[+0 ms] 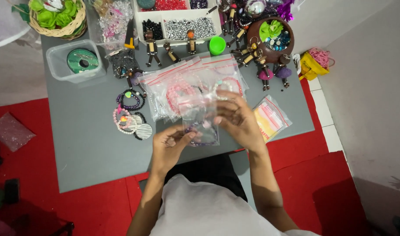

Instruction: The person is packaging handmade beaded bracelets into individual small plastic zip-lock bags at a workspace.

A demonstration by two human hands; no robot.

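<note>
Got the little clear zip bag up between both hands, just on my side of the pile of red-striped zip bags on the grey surface. My left hand is pinching the bag's lower left corner, fingers curled shut on it. My right hand grips the upper right edge, a bit nearer that pile. There's a purple bead bracelet inside, low in the bag. The bag's long side runs away from me, toward the pile.
</note>
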